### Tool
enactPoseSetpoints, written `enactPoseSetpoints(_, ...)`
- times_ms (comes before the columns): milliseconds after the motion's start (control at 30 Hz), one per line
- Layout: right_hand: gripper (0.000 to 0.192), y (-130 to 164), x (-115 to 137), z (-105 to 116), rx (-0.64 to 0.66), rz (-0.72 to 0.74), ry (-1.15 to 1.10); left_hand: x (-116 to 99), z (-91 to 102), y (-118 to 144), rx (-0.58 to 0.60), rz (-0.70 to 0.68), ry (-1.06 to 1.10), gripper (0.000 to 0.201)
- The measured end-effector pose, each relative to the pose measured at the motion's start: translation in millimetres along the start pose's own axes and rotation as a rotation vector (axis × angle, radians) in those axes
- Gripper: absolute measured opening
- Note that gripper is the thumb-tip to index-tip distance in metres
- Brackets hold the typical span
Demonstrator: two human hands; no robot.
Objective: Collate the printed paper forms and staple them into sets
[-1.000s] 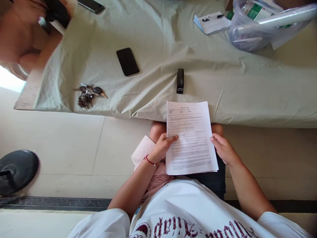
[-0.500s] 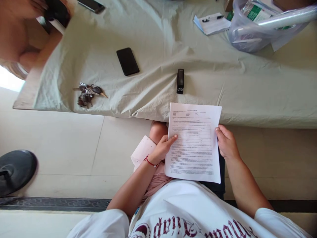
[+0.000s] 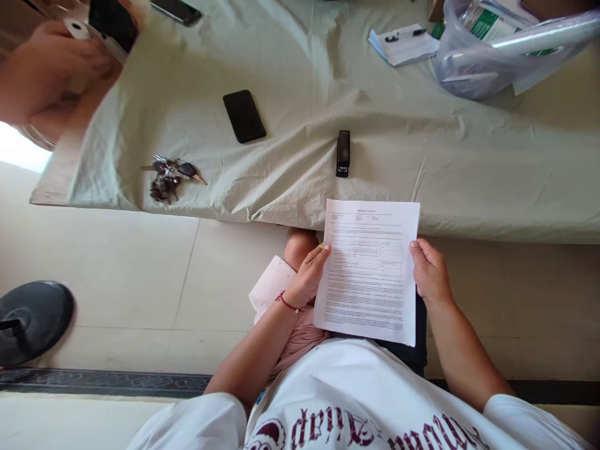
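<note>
I see both hands on a printed sheet (image 3: 368, 272) held over the lap, its top edge just at the tabletop (image 3: 469, 175) front edge. Left hand (image 3: 309, 275) grip closed on sheet's left edge, fingers curled behind, thumb on front. Right hand (image 3: 430, 272) grip closed on right edge, thumb over the margin. Red cord on left wrist. Folded white paper (image 3: 269, 290) lies on the lap beside left hand. On the cloth-covered tabletop: black stapler (image 3: 343, 153) just past the sheet, nothing btwn them; black phone (image 3: 244, 115) further left; key bunch (image 3: 169, 178) near front-left edge; notepad w/ pen (image 3: 405, 42) and clear plastic bag (image 3: 497, 47) at far right. Another person's hand (image 3: 47, 69) top left holds smth white, blurred, can't tell what. Dark round base (image 3: 30, 322) on the floor, left
</note>
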State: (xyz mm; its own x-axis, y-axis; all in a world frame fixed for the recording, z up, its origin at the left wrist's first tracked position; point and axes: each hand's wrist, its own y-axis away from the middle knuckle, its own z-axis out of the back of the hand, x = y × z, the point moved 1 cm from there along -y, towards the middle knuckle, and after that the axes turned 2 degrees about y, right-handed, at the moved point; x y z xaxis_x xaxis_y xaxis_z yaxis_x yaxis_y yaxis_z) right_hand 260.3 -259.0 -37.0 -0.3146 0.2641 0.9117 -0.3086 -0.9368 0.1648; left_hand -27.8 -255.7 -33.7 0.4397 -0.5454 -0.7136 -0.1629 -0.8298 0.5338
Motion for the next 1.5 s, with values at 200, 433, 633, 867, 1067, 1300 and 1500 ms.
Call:
enactPoseSetpoints(200,0.047,11,0,-11,0.03,-0.028,-0.077,2,-2.6,1,-0.024,0.038,0.117,0.064)
enactPoseSetpoints(433,0.044,3,-5,-2,-0.102,-0.043,-0.012,-2,-4.5,4,-0.02,-0.037,-0.073,0.059)
enactPoseSetpoints(633,0.045,-1,-11,-1,-0.136,-0.073,-0.035,-3,-7.6,10,-0.031,-0.109,-0.231,0.056)
enactPoseSetpoints(867,0.049,-3,-17,-1,-0.121,-0.089,-0.063,0,-2.7,8,-0.07,0.071,-0.02,0.059)
enactPoseSetpoints(1067,0.05,-2,-15,2,-0.111,-0.099,-0.025,-8,-4.6,5,-0.031,-0.024,-0.213,0.06)
enactPoseSetpoints(1300,0.051,1,-11,4,-0.078,-0.028,-0.007,-9,-8.2,-17,-0.001,-0.201,-0.207,0.056)
enactPoseSetpoints(1500,0.05,-2,-11,2,-0.065,-0.087,-0.063,-8,-16.8,-20,-0.068,-0.069,-0.021,0.049)
